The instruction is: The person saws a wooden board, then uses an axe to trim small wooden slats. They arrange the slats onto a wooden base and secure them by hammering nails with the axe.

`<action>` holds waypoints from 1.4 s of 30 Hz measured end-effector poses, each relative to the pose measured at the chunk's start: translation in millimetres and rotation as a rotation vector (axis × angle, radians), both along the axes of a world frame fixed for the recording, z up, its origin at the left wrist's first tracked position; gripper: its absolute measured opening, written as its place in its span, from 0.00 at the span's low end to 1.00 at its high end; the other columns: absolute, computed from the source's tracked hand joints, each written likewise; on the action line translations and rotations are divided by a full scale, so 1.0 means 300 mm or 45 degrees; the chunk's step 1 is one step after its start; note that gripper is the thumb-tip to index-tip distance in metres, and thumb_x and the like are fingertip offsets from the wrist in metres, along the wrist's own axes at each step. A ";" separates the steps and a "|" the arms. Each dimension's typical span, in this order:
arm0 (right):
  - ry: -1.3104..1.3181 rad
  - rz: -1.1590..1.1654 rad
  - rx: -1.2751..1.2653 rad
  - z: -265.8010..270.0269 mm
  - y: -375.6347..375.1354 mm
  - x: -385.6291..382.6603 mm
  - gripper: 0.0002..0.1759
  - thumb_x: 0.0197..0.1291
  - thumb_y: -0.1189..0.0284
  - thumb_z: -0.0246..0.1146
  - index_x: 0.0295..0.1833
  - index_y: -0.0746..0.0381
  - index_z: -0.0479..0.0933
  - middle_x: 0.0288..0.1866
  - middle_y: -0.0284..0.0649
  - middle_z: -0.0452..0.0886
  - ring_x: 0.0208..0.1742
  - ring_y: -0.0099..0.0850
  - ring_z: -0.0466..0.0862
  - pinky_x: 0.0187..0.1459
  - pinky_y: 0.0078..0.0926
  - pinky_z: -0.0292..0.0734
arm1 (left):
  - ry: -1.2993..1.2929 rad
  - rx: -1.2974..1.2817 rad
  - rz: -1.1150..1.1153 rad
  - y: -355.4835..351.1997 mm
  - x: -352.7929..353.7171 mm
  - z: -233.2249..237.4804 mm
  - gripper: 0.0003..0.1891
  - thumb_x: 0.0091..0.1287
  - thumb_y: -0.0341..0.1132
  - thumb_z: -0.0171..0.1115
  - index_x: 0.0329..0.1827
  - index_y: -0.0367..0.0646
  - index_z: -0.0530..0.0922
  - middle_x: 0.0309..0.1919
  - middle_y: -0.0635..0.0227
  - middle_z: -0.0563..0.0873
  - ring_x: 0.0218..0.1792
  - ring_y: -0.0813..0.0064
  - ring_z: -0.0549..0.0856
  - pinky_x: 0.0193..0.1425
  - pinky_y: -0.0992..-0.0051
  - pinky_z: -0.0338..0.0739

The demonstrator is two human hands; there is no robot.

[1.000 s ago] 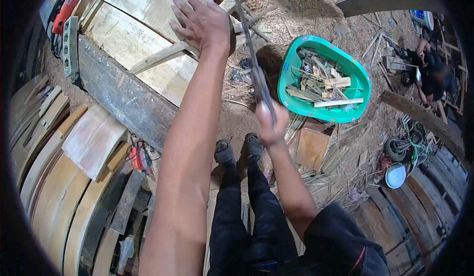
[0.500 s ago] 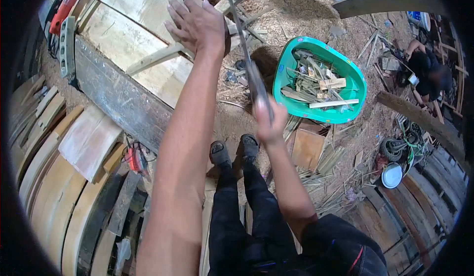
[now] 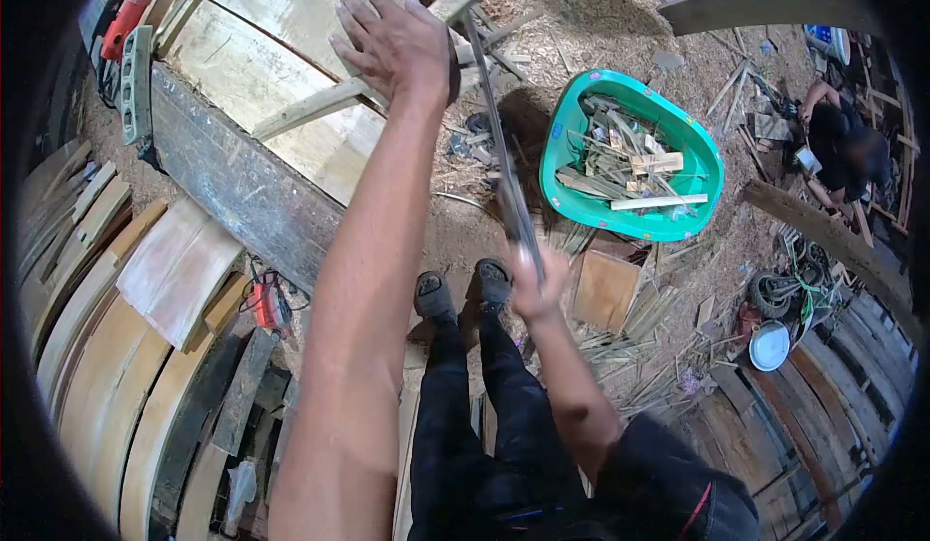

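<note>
My left hand lies with fingers stretched and apart, pressing down on a narrow wooden strip that crosses the workbench. The strip extends past the bench's right edge. My right hand is closed around the handle of a handsaw. The long thin blade appears nearly edge-on and points up and away from me. Its far end meets the strip just right of my left hand; the exact contact is blurred.
Right of the saw stands a green basin with wood scraps. A red power tool and a power strip lie along the bench's left end. Stacked boards fill the lower left. A person crouches at far right.
My right hand has drawn the saw back toward me, so its far end now sits lower, near the strip. My left hand stays on the strip.
</note>
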State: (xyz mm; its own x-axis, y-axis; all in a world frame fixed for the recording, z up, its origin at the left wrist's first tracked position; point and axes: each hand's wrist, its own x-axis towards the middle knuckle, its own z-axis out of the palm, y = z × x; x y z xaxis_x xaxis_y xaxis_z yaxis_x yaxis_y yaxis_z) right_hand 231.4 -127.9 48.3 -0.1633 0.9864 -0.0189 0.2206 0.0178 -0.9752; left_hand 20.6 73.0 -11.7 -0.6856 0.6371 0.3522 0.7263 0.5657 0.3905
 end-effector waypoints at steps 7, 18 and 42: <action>0.092 -0.031 -0.164 -0.114 0.170 -0.109 0.20 0.66 0.63 0.59 0.24 0.63 0.69 0.16 0.36 0.64 0.17 0.24 0.67 0.22 0.28 0.62 | -0.025 0.014 0.022 0.010 -0.003 0.009 0.25 0.70 0.46 0.52 0.65 0.41 0.73 0.73 0.49 0.66 0.76 0.54 0.60 0.79 0.48 0.45; -0.017 0.026 0.018 -0.070 0.158 -0.080 0.18 0.67 0.65 0.57 0.25 0.63 0.71 0.16 0.35 0.66 0.17 0.24 0.68 0.21 0.28 0.62 | -0.028 0.013 -0.037 0.016 -0.009 0.032 0.24 0.70 0.42 0.50 0.63 0.36 0.69 0.71 0.43 0.65 0.76 0.49 0.59 0.76 0.43 0.45; 0.021 -0.048 0.009 -0.058 0.115 -0.101 0.18 0.66 0.64 0.58 0.26 0.64 0.70 0.16 0.36 0.66 0.16 0.26 0.67 0.21 0.29 0.63 | 0.057 0.019 0.000 0.009 -0.005 0.004 0.24 0.69 0.44 0.53 0.64 0.41 0.72 0.70 0.47 0.67 0.75 0.52 0.61 0.77 0.45 0.47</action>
